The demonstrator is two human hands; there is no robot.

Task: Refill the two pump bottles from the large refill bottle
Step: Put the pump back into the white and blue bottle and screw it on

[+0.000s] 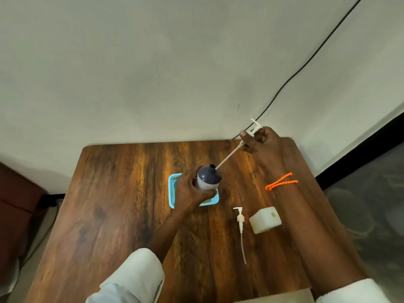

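Our left hand (192, 191) fingers wrap the pump bottle (208, 178) over the blue tray (172, 193); our right hand (260, 139) fingers pinch the pump head (253, 130) — tube tip just beside the neck. Risk: drips onto the surface (122, 193) — or tipping the bottle.

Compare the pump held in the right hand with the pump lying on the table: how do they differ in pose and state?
The held pump is lifted in the right hand, while the loose pump lies flat on the table, untouched. The held pump's tube slants down to the mouth of the dark-topped bottle, which the left hand grips; the loose pump's tube points toward the person. Both are white, with long tubes.
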